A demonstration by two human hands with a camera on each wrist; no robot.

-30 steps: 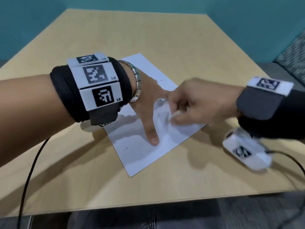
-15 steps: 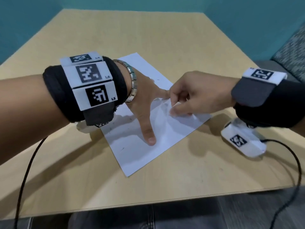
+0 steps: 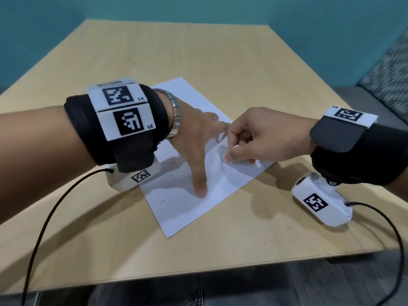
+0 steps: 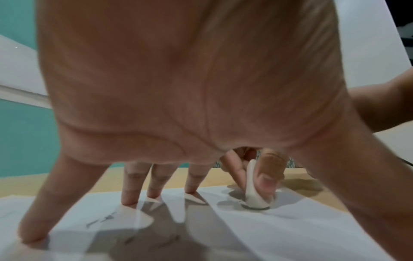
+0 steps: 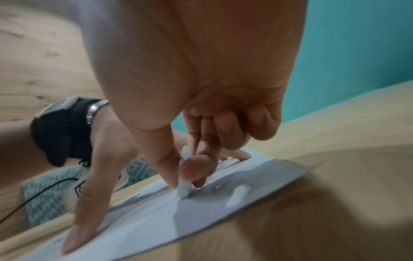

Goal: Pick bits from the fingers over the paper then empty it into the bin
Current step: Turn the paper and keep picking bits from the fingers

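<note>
A white sheet of paper (image 3: 183, 208) lies on the wooden table (image 3: 220, 58). My left hand (image 3: 192, 140) is spread flat on it, its straight fingertips (image 4: 129, 197) pressing the sheet down. My right hand (image 3: 260, 138) pinches a small white eraser (image 5: 184, 190) between thumb and forefinger. The eraser's (image 4: 252, 192) lower end touches the paper just right of my left forefinger. A second small white piece (image 5: 238, 196) lies loose on the paper near its right edge. Faint pencil marks (image 4: 100, 219) show on the sheet. No bin is in view.
A patterned cushion (image 3: 388, 85) sits off the table's right side. Black cables (image 3: 386, 228) trail from both wrists over the near table edge. Teal walls close in behind the table.
My right hand has shifted slightly over the paper with the eraser still pinched. The left hand stays pressed on the sheet.
</note>
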